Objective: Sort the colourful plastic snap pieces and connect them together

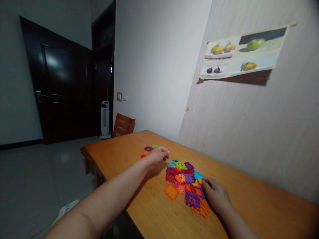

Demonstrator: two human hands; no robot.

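A pile of colourful toothed plastic pieces (pixel 188 178) in purple, orange, red, blue and green lies on the wooden table (pixel 119 149). My left hand (pixel 159 154) is over the table just beyond the pile's left side, its fingers curled together; whether a piece is between them is too small to tell. Behind that hand, a smaller group shows a purple piece (pixel 148 148) and a green piece (pixel 155 146), partly hidden by it. At the pile's right edge, my right hand (pixel 216 194) has its fingertips on or beside the yellow and purple pieces, and its grip is unclear.
A wooden chair (pixel 124 124) stands at the table's far left end. Beyond it are a white upright appliance (pixel 105 118) and a dark door (pixel 59 83). The wall with a fruit poster (pixel 230 63) borders the table's far side.
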